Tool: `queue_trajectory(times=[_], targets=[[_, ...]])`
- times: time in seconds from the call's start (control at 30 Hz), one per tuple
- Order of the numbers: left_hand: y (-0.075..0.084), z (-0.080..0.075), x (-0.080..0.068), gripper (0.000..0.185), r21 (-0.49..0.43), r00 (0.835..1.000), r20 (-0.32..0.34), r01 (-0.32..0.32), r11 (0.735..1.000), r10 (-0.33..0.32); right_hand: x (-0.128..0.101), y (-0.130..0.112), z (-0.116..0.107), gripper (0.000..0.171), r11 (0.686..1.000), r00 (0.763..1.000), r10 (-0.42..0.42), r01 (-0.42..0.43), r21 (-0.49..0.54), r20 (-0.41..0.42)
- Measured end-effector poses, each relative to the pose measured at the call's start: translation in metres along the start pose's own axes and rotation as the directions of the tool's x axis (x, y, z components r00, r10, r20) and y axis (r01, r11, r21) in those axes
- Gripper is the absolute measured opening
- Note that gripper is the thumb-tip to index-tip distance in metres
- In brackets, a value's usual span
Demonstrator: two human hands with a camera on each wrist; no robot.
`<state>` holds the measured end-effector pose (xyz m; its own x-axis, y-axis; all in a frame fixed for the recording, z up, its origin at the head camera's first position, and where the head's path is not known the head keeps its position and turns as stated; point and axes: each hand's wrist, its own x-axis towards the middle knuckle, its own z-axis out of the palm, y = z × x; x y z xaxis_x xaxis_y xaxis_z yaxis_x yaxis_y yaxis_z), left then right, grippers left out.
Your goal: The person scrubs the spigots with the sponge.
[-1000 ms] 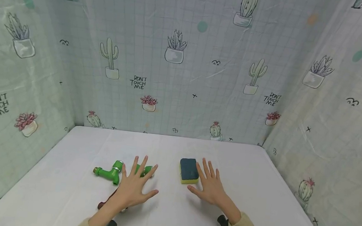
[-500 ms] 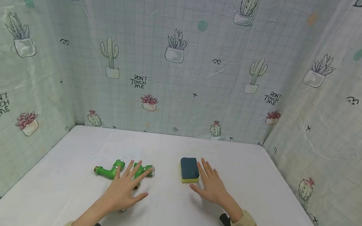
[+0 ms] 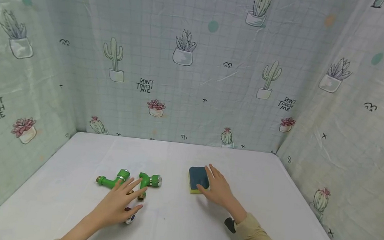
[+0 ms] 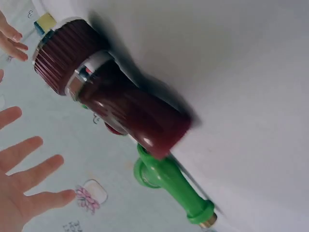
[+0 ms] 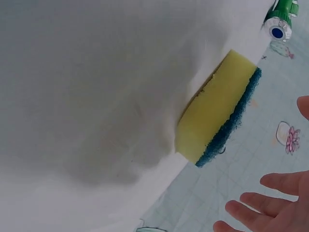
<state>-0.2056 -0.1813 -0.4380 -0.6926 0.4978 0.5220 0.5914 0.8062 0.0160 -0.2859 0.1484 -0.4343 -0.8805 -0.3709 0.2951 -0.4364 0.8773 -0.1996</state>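
My left hand hovers with loosely spread fingers, holding nothing. Beneath it lies a dark red tap with a ribbed collar, mostly covered by the hand in the head view. Just beyond those fingers is a green tap with a brass end, and a second green tap with a clear ribbed end lies to its right. My right hand is at the right side of a yellow sponge with a dark blue-green scouring top. Its thumb and fingers overlap the sponge in the head view; in the right wrist view, they appear apart from it.
Everything lies on a white table. A pale curtain printed with cacti hangs behind it and along both sides. Dark wrist straps show under the forearms.
My left hand has drawn left and nearer to me, uncovering the right green tap. The right hand's fingers have come closer together, with the thumb now over the sponge.
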Motion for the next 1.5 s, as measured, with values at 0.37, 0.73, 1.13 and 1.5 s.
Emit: queue_trajectory(times=[0.37, 0.73, 1.13, 1.5], targets=[[-0.012, -0.009, -0.013, 0.043, 0.022, 0.999, -0.030, -0.036, 0.999, 0.036, 0.027, -0.013, 0.015, 0.074, 0.992, 0.995, 0.065, -0.057, -0.109, 0.071], [-0.015, -0.012, -0.020, 0.043, 0.058, 0.997, -0.049, -0.057, 0.997, 0.060, 0.044, -0.017, 0.028, 0.068, 0.984, 0.985, 0.116, -0.096, -0.148, 0.128], [-0.018, -0.007, -0.024, 0.044, 0.056, 0.996, -0.049, -0.077, 0.995, 0.080, 0.056, -0.013, 0.039, 0.072, 0.969, 0.957, 0.226, -0.201, -0.146, 0.184], [-0.026, -0.002, -0.028, 0.045, 0.036, 0.999, -0.015, -0.046, 0.998, 0.047, 0.054, -0.020, 0.039, 0.074, 0.963, 0.950, 0.264, -0.249, -0.106, 0.167]])
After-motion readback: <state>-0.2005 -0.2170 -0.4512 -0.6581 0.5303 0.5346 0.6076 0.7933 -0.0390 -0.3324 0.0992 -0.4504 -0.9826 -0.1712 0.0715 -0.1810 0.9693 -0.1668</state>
